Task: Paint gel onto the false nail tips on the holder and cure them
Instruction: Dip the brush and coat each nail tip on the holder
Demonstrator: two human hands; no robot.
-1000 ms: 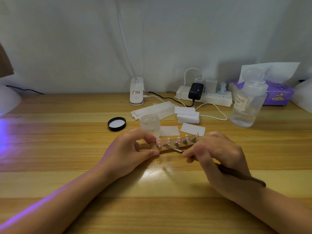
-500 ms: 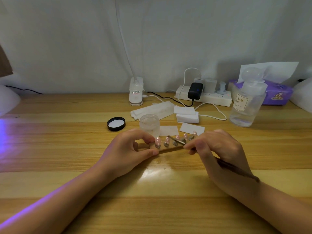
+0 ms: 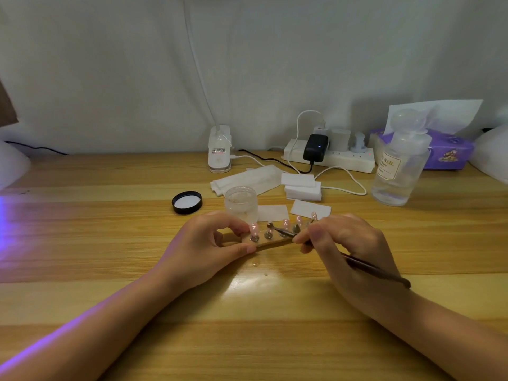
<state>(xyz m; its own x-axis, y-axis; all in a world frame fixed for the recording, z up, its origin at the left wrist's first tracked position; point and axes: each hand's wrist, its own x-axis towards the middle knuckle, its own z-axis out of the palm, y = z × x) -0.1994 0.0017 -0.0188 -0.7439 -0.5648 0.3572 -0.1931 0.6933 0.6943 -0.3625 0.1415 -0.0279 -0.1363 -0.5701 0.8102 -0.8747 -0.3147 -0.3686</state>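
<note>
A small wooden holder [image 3: 270, 242] lies on the table at the centre, with several pink false nail tips [image 3: 254, 229] standing on metal pegs. My left hand [image 3: 209, 247] pinches the holder's left end between thumb and fingers. My right hand [image 3: 346, 246] grips a dark gel brush [image 3: 371, 268]; its metal ferrule and tip reach left over the second tip from the left. An open clear gel jar [image 3: 242, 204] stands just behind the holder. The right end of the holder is hidden by my right fingers.
The jar's black lid [image 3: 187, 202] lies to the left. White wipes [image 3: 302, 185] and paper lie behind, then a lamp clip [image 3: 219, 149], a power strip [image 3: 332, 158] with cables, a clear bottle [image 3: 398, 166] and a purple tissue box [image 3: 450, 151]. A white curing lamp [image 3: 11, 166] glows violet at far left.
The brush tip has risen from low in front of the holder to the tips and moved left along the row. My left hand has kept its hold on the holder.
</note>
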